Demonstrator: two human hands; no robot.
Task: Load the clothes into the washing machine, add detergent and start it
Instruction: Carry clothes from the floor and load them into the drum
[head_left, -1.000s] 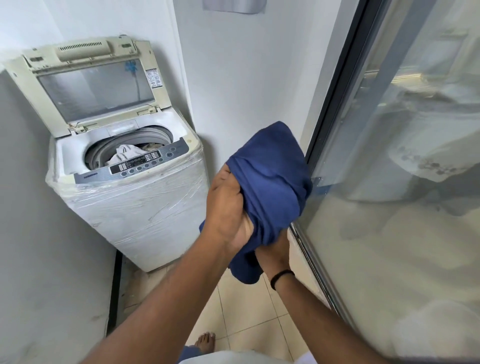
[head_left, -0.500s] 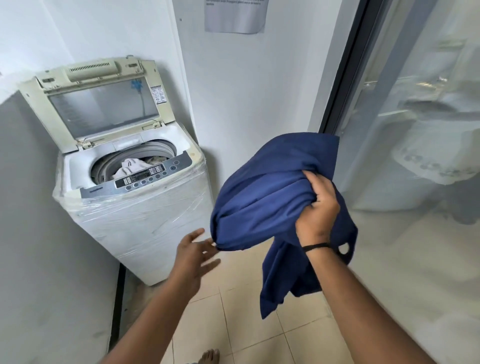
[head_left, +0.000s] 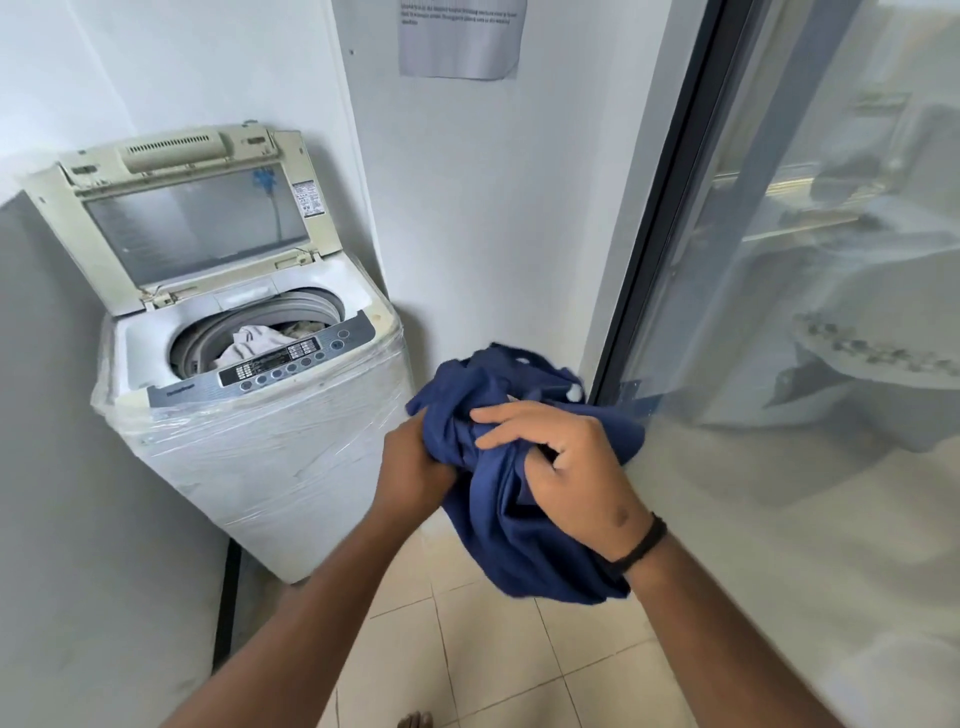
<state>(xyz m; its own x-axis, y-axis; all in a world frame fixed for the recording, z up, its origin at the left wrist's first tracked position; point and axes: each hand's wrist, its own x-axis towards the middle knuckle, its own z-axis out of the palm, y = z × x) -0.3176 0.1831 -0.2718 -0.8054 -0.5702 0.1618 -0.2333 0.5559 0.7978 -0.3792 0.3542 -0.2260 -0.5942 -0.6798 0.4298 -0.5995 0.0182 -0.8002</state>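
White painted walls (head_left: 493, 218) form a corner. A paper notice (head_left: 460, 39) is fixed to the wall. Floor: beige tiles (head_left: 467, 660). At right, a dark-framed sliding glass door (head_left: 810, 322) reflects daylight.

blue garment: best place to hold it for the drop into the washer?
Grip the bunched upper part of the blue garment, from both sides, as the left hand and right hand do now. Its loose tail hangs below, so gather that first.

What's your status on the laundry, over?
Both hands, left hand and right hand, grip blue garment. Washer lid up, white clothes in drum. Path to washer clear.
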